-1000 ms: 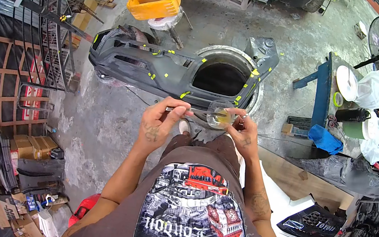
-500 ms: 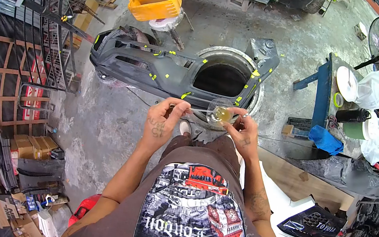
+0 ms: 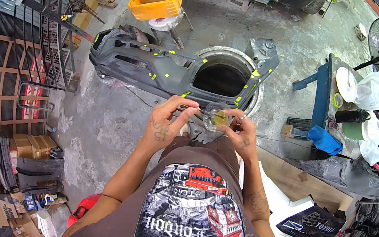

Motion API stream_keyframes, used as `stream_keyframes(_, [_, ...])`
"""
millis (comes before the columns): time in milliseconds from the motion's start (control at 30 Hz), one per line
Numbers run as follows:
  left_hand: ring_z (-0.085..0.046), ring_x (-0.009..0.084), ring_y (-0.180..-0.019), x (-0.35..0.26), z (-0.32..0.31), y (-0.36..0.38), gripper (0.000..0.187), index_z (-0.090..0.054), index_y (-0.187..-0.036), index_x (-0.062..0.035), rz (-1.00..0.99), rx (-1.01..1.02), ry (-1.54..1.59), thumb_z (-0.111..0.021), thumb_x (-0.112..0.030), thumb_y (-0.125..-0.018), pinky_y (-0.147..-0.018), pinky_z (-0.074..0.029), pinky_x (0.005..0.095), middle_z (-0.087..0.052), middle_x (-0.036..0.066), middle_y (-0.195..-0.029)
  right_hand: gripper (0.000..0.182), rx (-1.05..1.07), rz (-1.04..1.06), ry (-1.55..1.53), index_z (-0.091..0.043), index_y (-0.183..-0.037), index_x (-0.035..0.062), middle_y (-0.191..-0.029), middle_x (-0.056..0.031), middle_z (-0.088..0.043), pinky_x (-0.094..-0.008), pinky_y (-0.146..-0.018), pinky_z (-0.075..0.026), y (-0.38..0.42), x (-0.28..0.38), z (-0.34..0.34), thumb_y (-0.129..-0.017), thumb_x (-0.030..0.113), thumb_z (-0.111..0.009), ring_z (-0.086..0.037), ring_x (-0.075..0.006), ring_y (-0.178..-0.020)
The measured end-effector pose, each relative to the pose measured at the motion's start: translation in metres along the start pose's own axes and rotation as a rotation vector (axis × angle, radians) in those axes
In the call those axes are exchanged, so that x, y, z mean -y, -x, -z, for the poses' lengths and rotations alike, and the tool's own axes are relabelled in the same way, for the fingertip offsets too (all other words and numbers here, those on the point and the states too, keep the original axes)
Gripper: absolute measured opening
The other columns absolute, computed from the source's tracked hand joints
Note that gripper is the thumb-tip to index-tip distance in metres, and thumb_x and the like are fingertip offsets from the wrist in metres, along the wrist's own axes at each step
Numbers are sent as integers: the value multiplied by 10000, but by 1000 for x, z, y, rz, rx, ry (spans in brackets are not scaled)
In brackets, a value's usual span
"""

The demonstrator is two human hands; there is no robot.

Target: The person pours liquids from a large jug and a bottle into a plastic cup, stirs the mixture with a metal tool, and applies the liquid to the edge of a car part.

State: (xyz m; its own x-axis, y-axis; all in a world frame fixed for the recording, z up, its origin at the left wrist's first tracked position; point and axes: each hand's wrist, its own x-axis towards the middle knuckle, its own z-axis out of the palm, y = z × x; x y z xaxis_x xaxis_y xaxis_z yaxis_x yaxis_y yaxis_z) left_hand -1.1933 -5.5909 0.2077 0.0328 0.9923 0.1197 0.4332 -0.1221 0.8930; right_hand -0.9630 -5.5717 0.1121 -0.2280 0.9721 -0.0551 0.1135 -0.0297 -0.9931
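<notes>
here, one clear cup (image 3: 216, 118) gripped in the right hand (image 3: 242, 134); left hand (image 3: 165, 123) pinches one thin stick (image 3: 196, 109).

Clear glossy plastic cup (image 3: 217, 118); beyond it matt grey plastic bumper (image 3: 167, 70) on rough stained concrete floor (image 3: 100, 119).

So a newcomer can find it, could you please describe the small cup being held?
In front of the long grey car bumper, the right hand holds a small clear plastic cup. Only it holds yellowish liquid, with a thin stick from the left hand dipping in.
</notes>
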Motion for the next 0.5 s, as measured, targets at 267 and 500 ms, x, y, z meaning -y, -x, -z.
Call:
stream_keyframes(267, [-653,111,-857,6,4,0,155,-688,-1011,3,115,1,126,-596,-122,-1016,-786,-513,254,-719,57,-923,367,-4,-32,-54,-702,-1134,98,-674,70,-490,-219,-528,-351,3,-12,-3,-788,97,-824,-441,-28,-584])
stream_keyframes(500, [-643,91,-830,4,5,-6,151,-698,-989,-4,-83,-58,15,-618,-132,-1003,-761,-508,245,-722,49,-918,363,-4,-31,-55,-700,-1132,92,-671,62,-495,-226,-529,-361,0,-5,1,-793,109,-830,-440,-36,-577])
